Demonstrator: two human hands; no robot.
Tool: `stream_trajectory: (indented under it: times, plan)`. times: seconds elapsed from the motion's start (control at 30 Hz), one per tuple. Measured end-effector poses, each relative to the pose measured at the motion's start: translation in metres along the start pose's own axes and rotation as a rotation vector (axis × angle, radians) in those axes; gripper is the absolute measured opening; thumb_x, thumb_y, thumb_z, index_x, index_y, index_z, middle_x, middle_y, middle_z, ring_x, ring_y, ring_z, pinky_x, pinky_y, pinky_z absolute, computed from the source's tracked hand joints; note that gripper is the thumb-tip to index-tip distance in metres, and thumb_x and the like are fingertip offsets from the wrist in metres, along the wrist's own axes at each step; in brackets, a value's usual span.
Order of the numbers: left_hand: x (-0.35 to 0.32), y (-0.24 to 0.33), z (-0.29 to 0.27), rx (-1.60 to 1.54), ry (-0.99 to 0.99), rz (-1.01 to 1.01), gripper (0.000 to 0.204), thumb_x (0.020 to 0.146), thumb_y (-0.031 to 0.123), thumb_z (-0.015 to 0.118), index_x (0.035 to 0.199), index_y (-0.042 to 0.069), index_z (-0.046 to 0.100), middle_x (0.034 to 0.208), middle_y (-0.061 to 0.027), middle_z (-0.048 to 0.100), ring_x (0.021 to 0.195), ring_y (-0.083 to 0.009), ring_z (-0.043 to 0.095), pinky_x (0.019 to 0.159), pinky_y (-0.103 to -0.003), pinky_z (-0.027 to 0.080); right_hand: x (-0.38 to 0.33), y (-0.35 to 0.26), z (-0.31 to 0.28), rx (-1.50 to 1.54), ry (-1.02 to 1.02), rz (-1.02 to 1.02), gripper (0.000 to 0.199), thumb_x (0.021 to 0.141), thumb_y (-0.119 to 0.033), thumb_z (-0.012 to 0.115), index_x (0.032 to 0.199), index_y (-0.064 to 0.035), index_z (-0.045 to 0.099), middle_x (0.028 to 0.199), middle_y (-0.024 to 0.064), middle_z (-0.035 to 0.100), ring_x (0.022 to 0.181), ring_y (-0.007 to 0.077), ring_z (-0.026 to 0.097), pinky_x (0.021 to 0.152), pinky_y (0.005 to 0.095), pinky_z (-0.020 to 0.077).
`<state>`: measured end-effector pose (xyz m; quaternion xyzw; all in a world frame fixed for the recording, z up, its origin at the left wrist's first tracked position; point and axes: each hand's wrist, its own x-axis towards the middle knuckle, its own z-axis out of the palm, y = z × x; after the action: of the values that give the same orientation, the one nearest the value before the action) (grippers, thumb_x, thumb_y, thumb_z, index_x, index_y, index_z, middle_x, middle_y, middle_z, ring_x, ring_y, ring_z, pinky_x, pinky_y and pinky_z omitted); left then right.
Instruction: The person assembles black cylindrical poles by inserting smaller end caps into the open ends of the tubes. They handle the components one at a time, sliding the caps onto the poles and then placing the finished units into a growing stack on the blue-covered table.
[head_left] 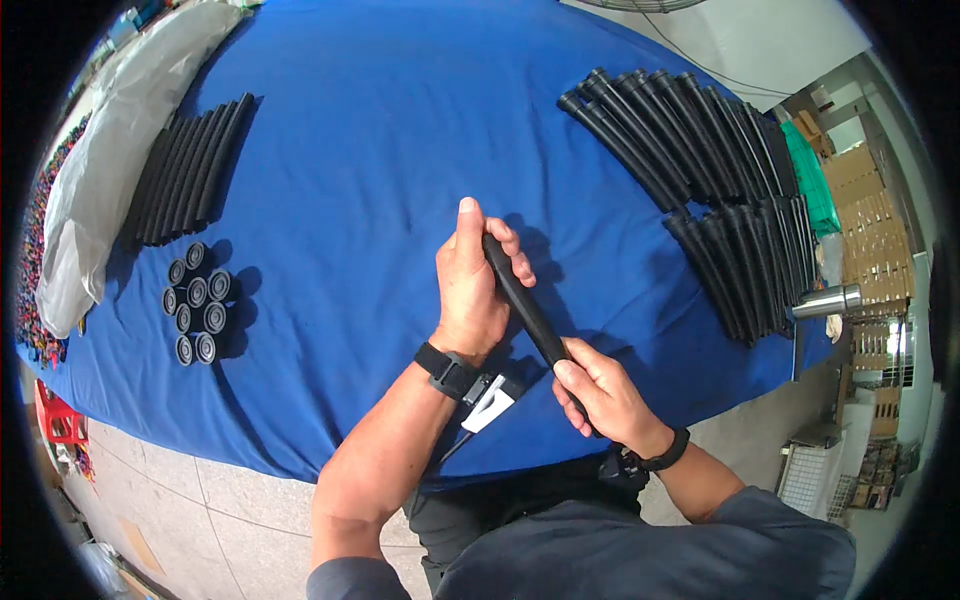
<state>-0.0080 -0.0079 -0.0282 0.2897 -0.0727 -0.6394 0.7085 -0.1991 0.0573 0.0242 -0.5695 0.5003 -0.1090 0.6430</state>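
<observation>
- Gripping black tube (530, 308) above blue cloth (380, 150): left hand (473, 290) toward cloth's middle, right hand (605, 392) toward cloth's near edge, both curled round.
- Likely adjusting; needing steady hold next.

Blue-clothed table (350, 120) | left — black tubes (190, 175), round dark caps (198, 291) | right — flare-ended rods (690, 138), two rows

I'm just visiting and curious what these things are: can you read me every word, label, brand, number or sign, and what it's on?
No text can be read.
Black tube in the left hand and right hand: none visible.
Round black pieces: any marks too small.
Brown cardboard stacks at right: too blurred.
</observation>
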Motion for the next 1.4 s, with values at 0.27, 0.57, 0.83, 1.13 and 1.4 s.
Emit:
stream_trajectory:
  times: [0.27, 0.57, 0.83, 1.13, 1.4]
  plan:
    - [-0.002, 0.000, 0.003, 0.007, 0.056, 0.039, 0.049, 0.106, 0.054, 0.047, 0.083, 0.011, 0.054, 0.070, -0.0026, 0.049, 0.056, -0.0171, 0.051, 0.054, -0.034, 0.046, 0.002, 0.001, 0.004, -0.354, 0.132, -0.206, 0.038, 0.107, -0.022, 0.052, 0.138, -0.0011, 0.049, 0.072, 0.0105, 0.059, 0.058, 0.0218, 0.061, 0.053, 0.0362, 0.0484]
    - [-0.002, 0.002, 0.001, -0.065, 0.033, 0.022, 0.053, 0.105, 0.058, 0.047, 0.091, 0.008, 0.059, 0.077, -0.0060, 0.055, 0.068, -0.0202, 0.057, 0.065, -0.037, 0.053, 0.003, -0.004, 0.006, -0.623, 0.271, -0.403, 0.039, 0.103, -0.018, 0.060, 0.134, 0.0034, 0.050, 0.091, 0.0245, 0.066, 0.085, 0.0446, 0.068, 0.071, 0.0463, 0.0524]
    - [0.009, 0.016, -0.012, -0.229, -0.083, -0.105, 0.054, 0.100, 0.062, 0.055, 0.088, 0.009, 0.061, 0.075, -0.0037, 0.053, 0.066, -0.0167, 0.052, 0.061, -0.032, 0.048, -0.004, 0.008, -0.028, 0.285, -0.249, -0.011, 0.045, 0.105, -0.026, 0.060, 0.141, -0.0009, 0.049, 0.093, 0.0122, 0.065, 0.065, 0.0194, 0.066, 0.056, 0.0318, 0.0542]
    - [0.002, 0.013, -0.001, -0.131, 0.046, -0.015, 0.045, 0.104, 0.053, 0.054, 0.079, 0.016, 0.055, 0.070, 0.0016, 0.049, 0.051, -0.0104, 0.041, 0.046, -0.026, 0.034, -0.002, 0.002, -0.006, 0.210, -0.234, 0.074, 0.029, 0.109, -0.035, 0.051, 0.106, -0.0062, 0.048, 0.070, -0.0024, 0.046, 0.046, 0.0045, 0.046, 0.036, 0.0222, 0.0389]
    - [0.003, 0.013, -0.001, -0.144, 0.031, -0.066, 0.044, 0.105, 0.051, 0.053, 0.078, 0.016, 0.055, 0.068, 0.0022, 0.048, 0.051, -0.0105, 0.041, 0.046, -0.027, 0.034, -0.007, -0.007, -0.004, -0.061, -0.156, -0.008, 0.031, 0.108, -0.035, 0.052, 0.103, -0.0050, 0.045, 0.058, -0.0021, 0.046, 0.044, 0.0073, 0.049, 0.038, 0.0255, 0.0407]
